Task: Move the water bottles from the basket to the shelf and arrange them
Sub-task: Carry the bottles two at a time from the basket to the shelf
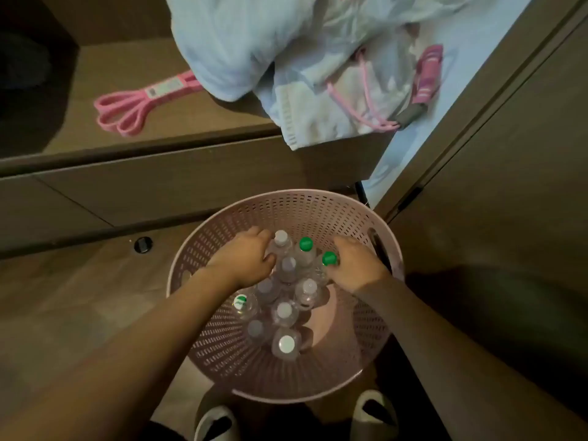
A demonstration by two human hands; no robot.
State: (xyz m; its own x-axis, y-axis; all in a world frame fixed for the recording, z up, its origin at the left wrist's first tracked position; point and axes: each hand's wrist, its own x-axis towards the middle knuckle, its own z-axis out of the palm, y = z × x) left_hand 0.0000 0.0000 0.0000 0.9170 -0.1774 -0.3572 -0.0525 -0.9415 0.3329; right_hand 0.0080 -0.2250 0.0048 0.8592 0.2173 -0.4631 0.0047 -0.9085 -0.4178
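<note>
A round pink perforated basket (pixel 305 205) stands on the floor in front of me, holding several clear water bottles upright. Most have white caps, such as one (pixel 286 343) near me; two at the far side have green caps. My left hand (pixel 246 261) is curled around a white-capped bottle (pixel 281 238) at the far left of the cluster. My right hand (pixel 354 265) grips a green-capped bottle (pixel 329 258) at the far right. Another green-capped bottle (pixel 306 245) stands between them. The brown wooden shelf (pixel 178 100) lies beyond the basket.
On the shelf lie a pink resistance band (pixel 127 109) and a heap of pale blue bedding (pixel 254 46) with a pink skipping rope (pixel 426 78). A brown wardrobe door (pixel 496 154) stands at right. My slippers (pixel 216 423) are below the basket.
</note>
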